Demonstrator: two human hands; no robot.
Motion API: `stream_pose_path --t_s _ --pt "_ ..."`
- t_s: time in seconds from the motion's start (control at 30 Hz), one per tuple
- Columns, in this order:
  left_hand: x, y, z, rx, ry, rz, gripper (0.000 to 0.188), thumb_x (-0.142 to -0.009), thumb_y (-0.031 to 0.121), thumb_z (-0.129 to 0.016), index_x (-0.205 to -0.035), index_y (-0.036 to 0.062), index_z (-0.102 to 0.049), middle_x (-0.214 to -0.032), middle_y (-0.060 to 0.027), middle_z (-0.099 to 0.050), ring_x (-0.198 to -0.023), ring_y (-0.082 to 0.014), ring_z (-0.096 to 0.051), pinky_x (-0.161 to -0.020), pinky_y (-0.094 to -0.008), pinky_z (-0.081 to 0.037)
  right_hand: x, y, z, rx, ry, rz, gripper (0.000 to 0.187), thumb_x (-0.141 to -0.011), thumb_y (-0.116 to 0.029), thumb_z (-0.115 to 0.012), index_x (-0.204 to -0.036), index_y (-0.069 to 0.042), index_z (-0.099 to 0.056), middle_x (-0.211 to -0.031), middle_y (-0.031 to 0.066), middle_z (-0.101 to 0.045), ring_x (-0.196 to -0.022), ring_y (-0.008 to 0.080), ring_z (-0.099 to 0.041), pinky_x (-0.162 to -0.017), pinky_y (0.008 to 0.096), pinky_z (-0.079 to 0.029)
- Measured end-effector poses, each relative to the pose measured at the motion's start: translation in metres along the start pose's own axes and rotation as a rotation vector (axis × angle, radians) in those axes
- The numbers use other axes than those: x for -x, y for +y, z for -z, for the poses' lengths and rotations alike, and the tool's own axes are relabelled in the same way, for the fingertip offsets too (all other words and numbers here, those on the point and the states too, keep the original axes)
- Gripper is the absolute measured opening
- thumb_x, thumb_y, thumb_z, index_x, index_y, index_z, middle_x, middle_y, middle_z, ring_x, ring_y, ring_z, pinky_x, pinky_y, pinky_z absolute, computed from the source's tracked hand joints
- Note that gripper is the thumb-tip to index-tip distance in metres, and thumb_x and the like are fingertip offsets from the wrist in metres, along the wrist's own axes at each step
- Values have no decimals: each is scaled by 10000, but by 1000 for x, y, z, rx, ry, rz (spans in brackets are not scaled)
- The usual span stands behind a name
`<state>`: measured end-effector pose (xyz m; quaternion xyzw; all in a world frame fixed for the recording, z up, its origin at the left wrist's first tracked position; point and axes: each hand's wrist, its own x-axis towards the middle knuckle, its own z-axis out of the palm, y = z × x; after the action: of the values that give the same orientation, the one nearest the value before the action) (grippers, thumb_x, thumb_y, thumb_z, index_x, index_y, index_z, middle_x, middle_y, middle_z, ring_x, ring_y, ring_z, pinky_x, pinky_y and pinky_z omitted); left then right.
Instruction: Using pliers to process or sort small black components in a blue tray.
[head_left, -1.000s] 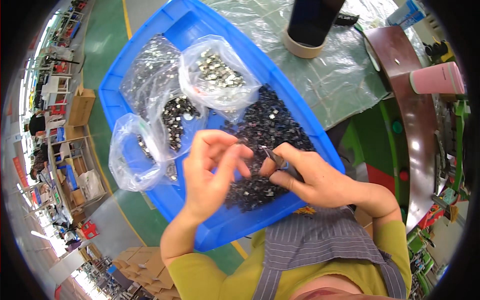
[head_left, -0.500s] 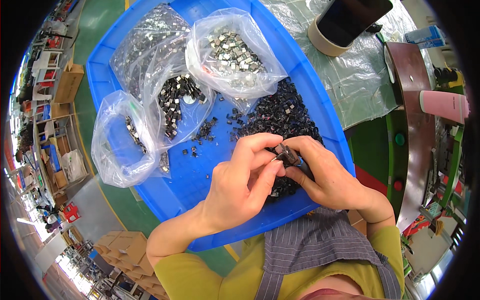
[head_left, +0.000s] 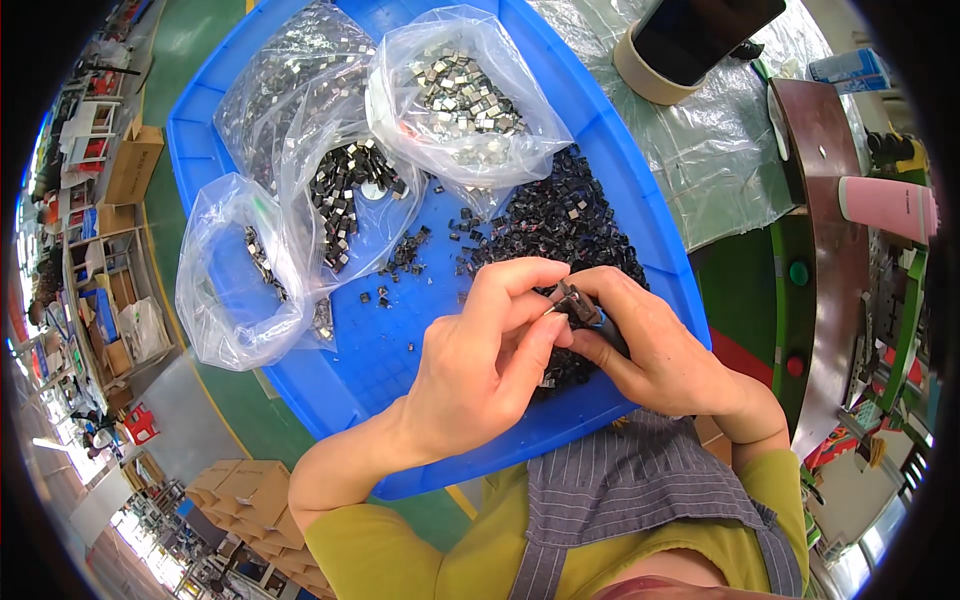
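left hand [head_left: 480,370] had come right since a second ago, closing the gap to the right hand [head_left: 660,350]; bags and blue tray [head_left: 375,345] sat a bit differently in view. key relation: dark blocky piece [head_left: 572,303] was between the two sets of fingertips, just right of the left thumb and index, both hands about equally near. left was curled in a pinch on it, lower fingers bent. right was closed round a dark tool [head_left: 612,338] with a bit of blue, mostly hidden by the palm; its long axis seemed to slant from upper left to lower right. couldn't tell if the piece was separate or the tool's head. all of it hung over the tray's near right part, above the lower end of a loose pile of small black parts [head_left: 560,215], chunky, glossy in spots. tray: smooth plastic, raised rim. upper bag [head_left: 465,100]: clear, crinkly, full of squarish silvery bits. middle bag [head_left: 340,200]: dark bits with pale metal faces. left bag [head_left: 230,330]: thin, gaping mouth. apron [head_left: 630,490]: grey striped cloth.
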<state>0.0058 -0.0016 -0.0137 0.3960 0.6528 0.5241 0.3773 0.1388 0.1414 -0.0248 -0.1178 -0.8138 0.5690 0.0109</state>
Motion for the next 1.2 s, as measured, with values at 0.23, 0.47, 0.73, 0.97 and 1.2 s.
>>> stream_pose_path --t_s 0.23,0.47,0.73,0.97,1.2 --pt "-2 4 2 29 -20 40 308 -933 -29 -498 -1234 -21 -428 -844 -109 -662 -576 -75 -556 -519 -199 -459 0 0 1 2 -5 -8 278 -854 -48 -630 -1085 6 -485 -987 169 -544 -935 350 -544 -809 408 -444" --pt "-2 3 3 17 -19 35 310 -933 -31 -498 -1234 -22 -429 -836 -110 -662 -574 -77 -561 -516 -201 -458 0 -1 1 14 -15 -18 278 -857 -54 -628 -1088 8 -485 -985 172 -544 -932 351 -543 -807 413 -443" --pt "-3 5 4 45 -33 75 335 -908 -44 -530 -1227 -4 -436 -786 -71 -660 -561 -102 -599 -497 -228 -480 2 2 1 6 -29 -12 304 -887 -94 -628 -1143 -6 -489 -996 165 -551 -903 327 -564 -783 390 -449" --pt "-3 8 3 14 -36 79 331 -910 -45 -528 -1227 -5 -441 -792 -67 -662 -568 -92 -596 -500 -228 -479 1 -2 0 69 14 -20 229 -841 -57 -638 -1020 -5 -506 -936 161 -581 -890 358 -580 -742 422 -475" --pt "-15 10 14 254 -165 270 290 -930 15 -504 -1218 6 -471 -758 -58 -636 -557 -66 -551 -511 -204 -441 2 -3 1 110 10 -37 200 -835 -87 -647 -952 -15 -501 -873 172 -610 -830 362 -614 -657 450 -480"
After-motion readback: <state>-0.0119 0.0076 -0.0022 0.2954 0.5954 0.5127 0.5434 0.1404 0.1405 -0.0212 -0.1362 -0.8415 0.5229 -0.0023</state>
